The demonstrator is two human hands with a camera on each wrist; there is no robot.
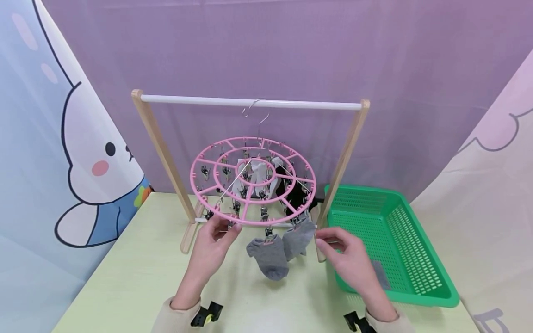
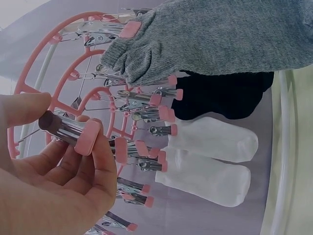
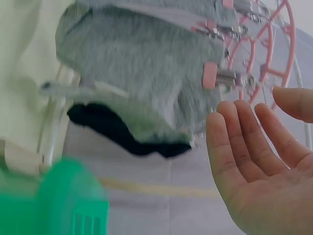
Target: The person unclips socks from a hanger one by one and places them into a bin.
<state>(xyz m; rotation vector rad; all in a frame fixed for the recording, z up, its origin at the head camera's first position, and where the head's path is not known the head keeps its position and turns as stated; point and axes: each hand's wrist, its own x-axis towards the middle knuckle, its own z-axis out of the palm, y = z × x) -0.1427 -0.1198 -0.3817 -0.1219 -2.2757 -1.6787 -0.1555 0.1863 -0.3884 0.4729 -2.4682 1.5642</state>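
A round pink clip hanger [image 1: 258,223] hangs tilted from a white rail, with metal clips all round. At its near left edge my left hand [image 1: 210,252] pinches a metal clip [image 2: 71,131] with pink tips between thumb and fingers; no cloth is in that clip. Two grey socks, a front one [image 1: 268,259] and one beside it [image 1: 299,238], hang from clips at the near right. My right hand [image 1: 350,259] is just right of them, fingers loosely extended and holding nothing. Behind hang a black sock [image 2: 222,95] and white socks [image 2: 210,178].
A wooden stand with a white rail [image 1: 308,105] carries the hanger on the pale tabletop [image 1: 125,273]. To the right, a green basket [image 1: 437,259] holds a grey cloth piece [image 1: 380,274] partly hidden by my right forearm. A purple curtain [image 1: 266,51] hangs behind.
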